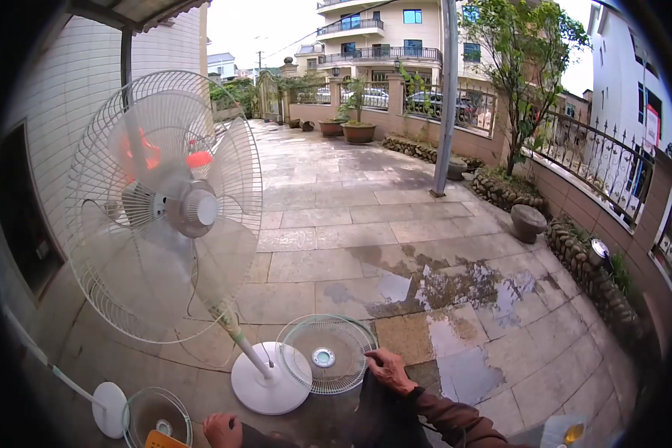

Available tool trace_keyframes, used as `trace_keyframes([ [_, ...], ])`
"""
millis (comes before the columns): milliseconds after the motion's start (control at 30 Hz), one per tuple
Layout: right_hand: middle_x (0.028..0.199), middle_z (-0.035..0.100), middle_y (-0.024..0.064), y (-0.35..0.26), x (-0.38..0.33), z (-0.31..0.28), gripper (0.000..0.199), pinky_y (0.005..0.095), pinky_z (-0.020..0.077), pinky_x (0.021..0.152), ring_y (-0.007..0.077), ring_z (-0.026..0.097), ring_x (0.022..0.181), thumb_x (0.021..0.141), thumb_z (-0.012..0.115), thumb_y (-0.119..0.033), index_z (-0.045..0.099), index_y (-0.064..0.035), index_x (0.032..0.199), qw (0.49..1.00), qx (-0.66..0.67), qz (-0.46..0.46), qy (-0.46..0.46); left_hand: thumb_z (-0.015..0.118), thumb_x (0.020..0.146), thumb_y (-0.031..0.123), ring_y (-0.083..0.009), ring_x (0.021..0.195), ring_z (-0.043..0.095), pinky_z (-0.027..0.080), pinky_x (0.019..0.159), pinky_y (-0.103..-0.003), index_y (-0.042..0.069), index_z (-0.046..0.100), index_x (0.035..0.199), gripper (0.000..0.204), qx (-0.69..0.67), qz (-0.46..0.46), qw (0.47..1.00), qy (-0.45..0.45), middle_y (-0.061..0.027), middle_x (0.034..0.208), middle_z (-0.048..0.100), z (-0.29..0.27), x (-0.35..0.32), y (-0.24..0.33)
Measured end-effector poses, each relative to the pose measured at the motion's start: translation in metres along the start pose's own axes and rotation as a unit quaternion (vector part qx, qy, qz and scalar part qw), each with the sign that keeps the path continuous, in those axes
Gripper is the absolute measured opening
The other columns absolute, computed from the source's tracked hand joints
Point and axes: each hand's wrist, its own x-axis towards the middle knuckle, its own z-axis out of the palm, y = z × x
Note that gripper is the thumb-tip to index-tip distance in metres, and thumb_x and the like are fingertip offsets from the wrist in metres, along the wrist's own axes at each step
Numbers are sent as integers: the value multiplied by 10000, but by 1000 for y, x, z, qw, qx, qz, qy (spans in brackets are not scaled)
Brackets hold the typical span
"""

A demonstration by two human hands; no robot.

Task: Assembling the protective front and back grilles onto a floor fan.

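Note:
A white standing fan (194,209) with a wire cage and no front grille stands left of centre on a round base (270,388). To the right of that base is a round wire fan grille (328,366) with a pale centre disc. My right hand (392,372) is closed at the grille's right rim, fingers curled over the edge. My left hand (222,431) is low, near the lower edge, with curled fingers; whatever it may hold is hidden. Left of it lies a second round grille (157,396), partly over a yellow-orange piece (164,440).
Another white round base with a pole (110,409) stands at the far left. Wet patches (463,291) spread over the paving on the right. A metal post (444,112), a stone pot (528,222) and a stone-edged planting bed (590,272) stand beyond. A clear container (564,431) is at lower right.

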Motion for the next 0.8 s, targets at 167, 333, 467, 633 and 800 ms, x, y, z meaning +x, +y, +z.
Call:
trace_keyframes([
  [167, 934, 674, 171, 3, 0, 0, 194, 359, 532, 750, 311, 680, 857, 882, 638, -84, 686, -23, 1060, 1000, -1, -10, 8, 648, 870, 335, -409, 872, 638, 499, 788, -513, 104, 744, 932, 259, -19, -4, 1000, -12, -185, 908, 694, 5, 4, 2],
  [333, 930, 673, 168, 1, 3, 3, 199, 354, 532, 746, 306, 680, 852, 880, 643, -85, 687, -24, 1064, 999, -5, -31, 11, 652, 865, 345, -407, 875, 641, 508, 769, -522, 107, 743, 935, 264, -22, -47, 998, -22, -182, 918, 693, -8, 3, 10],
  [467, 953, 691, 158, 1, 4, 4, 199, 351, 540, 770, 289, 691, 880, 877, 655, -85, 697, -31, 1064, 1000, 2, -9, 0, 648, 870, 340, -395, 907, 642, 511, 772, -518, 110, 736, 934, 255, -23, -76, 996, -47, -174, 935, 693, -10, 7, 13],
  [633, 978, 709, 144, 4, 2, 2, 205, 349, 546, 790, 274, 701, 908, 878, 662, -88, 706, -41, 1073, 1000, -5, -11, 2, 643, 878, 344, -404, 911, 640, 510, 781, -515, 114, 730, 951, 256, -19, -46, 998, -25, -171, 949, 690, -8, 5, 12],
  [800, 978, 710, 139, 6, 1, -3, 213, 339, 545, 772, 259, 703, 895, 883, 653, -85, 706, -56, 1088, 1000, -22, 1, -9, 641, 882, 352, -412, 922, 635, 508, 789, -518, 123, 720, 973, 258, -5, -50, 998, -33, -178, 956, 688, 0, 4, 9],
])
